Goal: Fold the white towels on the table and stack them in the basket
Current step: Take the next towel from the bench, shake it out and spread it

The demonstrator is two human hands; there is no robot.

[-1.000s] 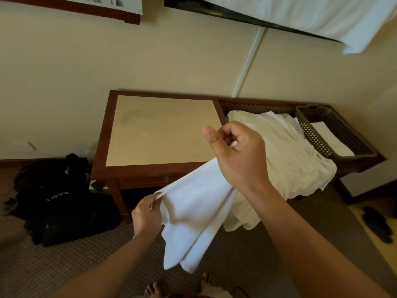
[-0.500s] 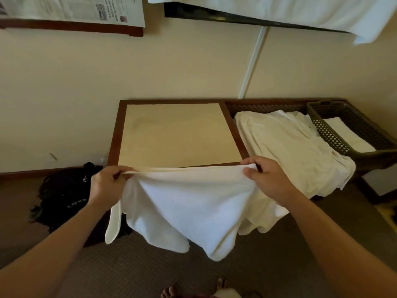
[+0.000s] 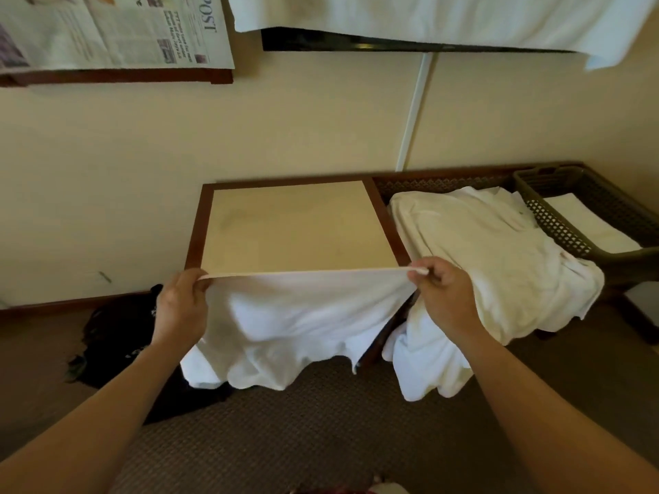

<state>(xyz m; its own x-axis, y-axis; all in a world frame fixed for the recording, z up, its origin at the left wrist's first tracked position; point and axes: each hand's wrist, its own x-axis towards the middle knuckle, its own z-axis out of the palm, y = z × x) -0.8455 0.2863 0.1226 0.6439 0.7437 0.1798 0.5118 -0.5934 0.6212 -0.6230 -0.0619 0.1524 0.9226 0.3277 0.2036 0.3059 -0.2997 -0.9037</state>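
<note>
Both hands, left [image 3: 182, 308] and right [image 3: 445, 297], are pinching one unfolded towel [image 3: 299, 322] taut while a pile [image 3: 492, 258] is waiting and the basket [image 3: 585, 205] is holding one.

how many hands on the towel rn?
2. Left hand pinches the held towel at its top left corner, right hand at the top right, edge stretched over the table front.

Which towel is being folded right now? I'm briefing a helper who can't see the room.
Find the brown-framed beige table against the wall. At its near edge, a white towel hangs stretched between the left hand and right hand. Unlike the crumpled towel heap beside it, it is pulled taut.
</note>
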